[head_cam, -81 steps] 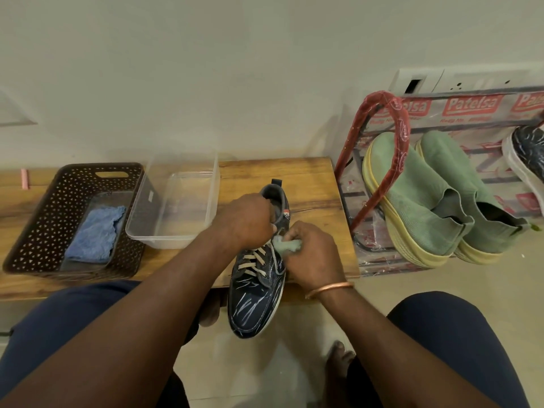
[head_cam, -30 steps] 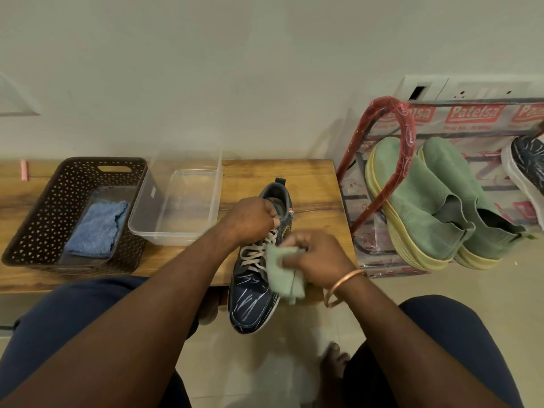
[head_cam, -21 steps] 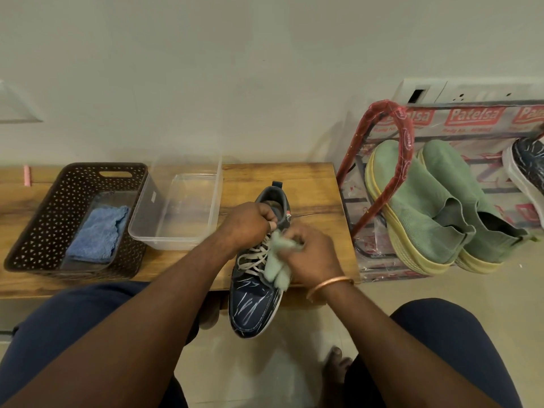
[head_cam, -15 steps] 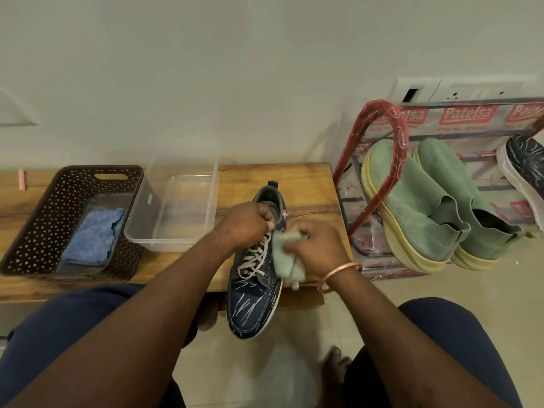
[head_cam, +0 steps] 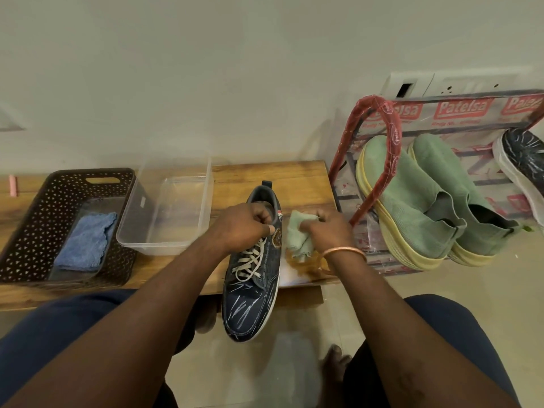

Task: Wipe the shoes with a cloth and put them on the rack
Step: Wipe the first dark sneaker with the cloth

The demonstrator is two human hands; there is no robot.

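Note:
A dark navy sneaker (head_cam: 253, 301) with cream laces lies on the wooden bench (head_cam: 300, 184), its toe hanging over the front edge toward me. My left hand (head_cam: 240, 228) grips the sneaker at the collar and tongue. Just right of the shoe, my right hand (head_cam: 326, 231) holds a crumpled pale green cloth (head_cam: 298, 235), a small gap from the shoe's side. The shoe rack (head_cam: 391, 134), wrapped in red printed plastic, stands to the right of the bench. It holds two green slip-on shoes (head_cam: 421, 198) and a matching navy sneaker (head_cam: 525, 160) at the far right edge.
A dark perforated basket (head_cam: 26, 228) at the bench's left holds a blue cloth (head_cam: 85, 245). A clear plastic tub (head_cam: 167, 213) stands beside it. My knees frame the tiled floor (head_cam: 276, 372) below. A wall socket plate (head_cam: 447, 83) sits above the rack.
My right hand has lifted the green cloth off the laces and shoe side and moved it right, away from the sneaker. My left hand keeps its grip on the collar.

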